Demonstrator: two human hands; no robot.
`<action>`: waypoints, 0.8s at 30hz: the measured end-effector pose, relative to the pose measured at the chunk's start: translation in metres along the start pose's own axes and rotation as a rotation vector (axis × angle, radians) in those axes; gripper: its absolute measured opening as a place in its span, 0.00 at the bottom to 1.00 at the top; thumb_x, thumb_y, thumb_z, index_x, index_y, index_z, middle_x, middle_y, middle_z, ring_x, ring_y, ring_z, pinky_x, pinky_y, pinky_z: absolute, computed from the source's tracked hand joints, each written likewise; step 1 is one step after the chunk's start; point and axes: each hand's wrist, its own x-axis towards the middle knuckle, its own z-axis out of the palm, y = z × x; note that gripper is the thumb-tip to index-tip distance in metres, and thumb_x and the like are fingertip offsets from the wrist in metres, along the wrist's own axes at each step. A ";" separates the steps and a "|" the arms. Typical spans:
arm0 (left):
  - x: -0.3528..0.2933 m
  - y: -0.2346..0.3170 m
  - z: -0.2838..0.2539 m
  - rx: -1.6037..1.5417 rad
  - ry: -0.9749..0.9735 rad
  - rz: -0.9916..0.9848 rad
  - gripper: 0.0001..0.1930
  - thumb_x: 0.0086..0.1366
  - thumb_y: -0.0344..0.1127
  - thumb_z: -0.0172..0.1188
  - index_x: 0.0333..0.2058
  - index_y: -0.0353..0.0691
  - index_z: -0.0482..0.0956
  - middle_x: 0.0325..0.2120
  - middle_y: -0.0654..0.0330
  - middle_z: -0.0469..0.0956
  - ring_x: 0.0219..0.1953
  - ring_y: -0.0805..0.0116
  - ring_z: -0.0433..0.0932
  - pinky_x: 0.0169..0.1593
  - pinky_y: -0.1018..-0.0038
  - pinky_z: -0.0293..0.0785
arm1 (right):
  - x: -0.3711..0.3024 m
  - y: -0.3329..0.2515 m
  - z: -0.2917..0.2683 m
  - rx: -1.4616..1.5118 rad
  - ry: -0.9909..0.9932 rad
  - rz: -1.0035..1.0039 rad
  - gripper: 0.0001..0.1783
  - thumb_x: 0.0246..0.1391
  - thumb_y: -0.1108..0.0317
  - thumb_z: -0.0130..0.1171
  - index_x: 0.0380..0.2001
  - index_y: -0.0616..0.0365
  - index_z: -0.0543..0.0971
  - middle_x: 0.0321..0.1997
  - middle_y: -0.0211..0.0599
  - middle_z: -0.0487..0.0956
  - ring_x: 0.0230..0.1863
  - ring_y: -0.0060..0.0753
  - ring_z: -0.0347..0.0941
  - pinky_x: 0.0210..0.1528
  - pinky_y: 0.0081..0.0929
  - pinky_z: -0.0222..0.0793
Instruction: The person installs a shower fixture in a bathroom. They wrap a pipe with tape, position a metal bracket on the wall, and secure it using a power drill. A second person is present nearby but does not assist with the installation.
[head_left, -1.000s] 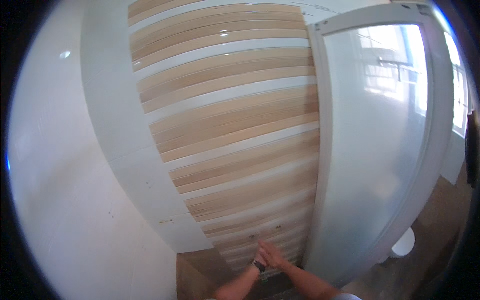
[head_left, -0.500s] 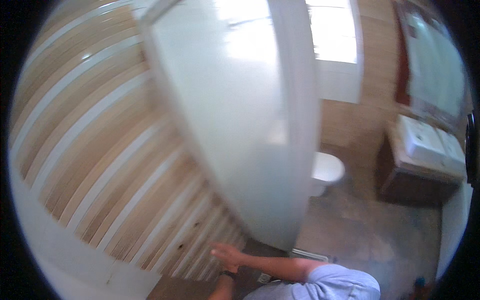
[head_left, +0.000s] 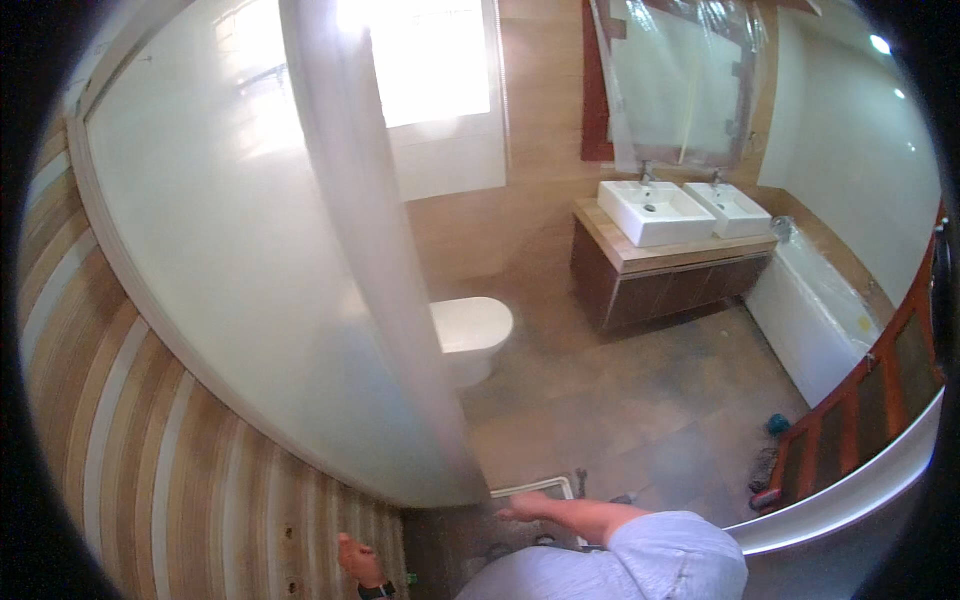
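My left hand point(head_left: 361, 562), with a dark band on its wrist, is raised low in the view in front of the striped wall point(head_left: 215, 470). Its fingers are stretched out and nothing shows in them. To its right, my right hand point(head_left: 523, 506) reaches leftward with the arm bent. The fingers there look loosely extended and hold nothing that I can see. Just past this hand lies a flat, pale-rimmed rectangular piece point(head_left: 560, 486) on the floor, partly covered by it. A tall frosted panel point(head_left: 240, 250) with a pale frame stands beyond both hands, apart from them.
A white toilet point(head_left: 472, 325) stands right of the panel. Farther off, two white basins point(head_left: 655, 212) sit on a wooden vanity point(head_left: 640, 290) below a plastic-covered mirror point(head_left: 685, 90). A white bathtub point(head_left: 810, 320), a slatted red-brown door point(head_left: 860, 420) and a small teal object point(head_left: 778, 425) are at right.
The view has swung right, bringing the bathtub and door into sight. My hands, close together before, are now apart, the right one farther right.
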 end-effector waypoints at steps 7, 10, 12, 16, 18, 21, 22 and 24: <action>0.032 0.070 0.058 0.409 -0.964 -0.300 0.33 0.60 0.58 0.69 0.56 0.41 0.79 0.59 0.44 0.75 0.63 0.45 0.71 0.63 0.53 0.68 | 0.026 0.184 0.069 0.236 -0.065 0.281 0.57 0.42 0.21 0.66 0.65 0.55 0.76 0.71 0.50 0.71 0.74 0.49 0.63 0.74 0.44 0.59; 0.023 -0.017 0.098 0.291 -1.182 -0.587 0.38 0.63 0.63 0.63 0.62 0.39 0.72 0.62 0.42 0.72 0.66 0.45 0.68 0.66 0.53 0.66 | 0.050 0.267 0.104 0.507 0.053 0.604 0.56 0.47 0.23 0.63 0.63 0.63 0.76 0.68 0.57 0.73 0.71 0.54 0.67 0.71 0.48 0.62; -0.001 -0.064 0.116 0.386 -1.110 -0.586 0.42 0.65 0.65 0.59 0.66 0.38 0.67 0.64 0.40 0.70 0.68 0.44 0.65 0.68 0.53 0.64 | 0.064 0.232 0.097 0.117 -0.075 0.458 0.53 0.45 0.24 0.67 0.58 0.63 0.80 0.66 0.55 0.75 0.68 0.51 0.70 0.69 0.42 0.66; 0.027 -0.089 0.139 0.948 -0.748 0.136 0.46 0.68 0.69 0.53 0.70 0.35 0.62 0.66 0.37 0.67 0.71 0.43 0.62 0.71 0.52 0.59 | 0.030 0.070 0.049 0.340 0.045 0.300 0.53 0.59 0.24 0.51 0.65 0.65 0.73 0.70 0.55 0.70 0.72 0.51 0.65 0.70 0.50 0.62; 0.049 -0.079 0.161 0.799 -0.430 0.530 0.41 0.70 0.63 0.55 0.70 0.39 0.62 0.68 0.42 0.64 0.70 0.43 0.62 0.69 0.49 0.62 | 0.025 0.007 0.025 0.872 0.101 0.038 0.48 0.68 0.32 0.43 0.73 0.62 0.61 0.79 0.50 0.58 0.77 0.54 0.53 0.77 0.43 0.46; 0.032 -0.116 0.161 0.706 -0.317 0.601 0.40 0.72 0.61 0.53 0.73 0.42 0.57 0.73 0.48 0.56 0.71 0.41 0.59 0.69 0.47 0.62 | 0.027 -0.143 -0.038 1.613 -0.511 -0.116 0.48 0.67 0.27 0.40 0.76 0.51 0.57 0.77 0.50 0.58 0.75 0.47 0.55 0.76 0.47 0.48; 0.018 -0.136 0.158 0.556 -0.354 0.354 0.40 0.73 0.61 0.51 0.74 0.42 0.55 0.74 0.51 0.54 0.72 0.42 0.58 0.70 0.48 0.60 | 0.026 -0.188 -0.054 1.631 -0.597 -0.275 0.47 0.67 0.28 0.42 0.76 0.51 0.57 0.78 0.47 0.58 0.76 0.47 0.55 0.76 0.49 0.48; 0.012 -0.171 0.126 0.148 -0.299 -0.318 0.40 0.75 0.62 0.46 0.74 0.42 0.53 0.76 0.58 0.52 0.73 0.45 0.55 0.72 0.50 0.57 | 0.018 -0.259 -0.075 1.402 -0.555 -0.670 0.46 0.67 0.32 0.46 0.76 0.52 0.57 0.78 0.42 0.59 0.77 0.47 0.54 0.76 0.52 0.49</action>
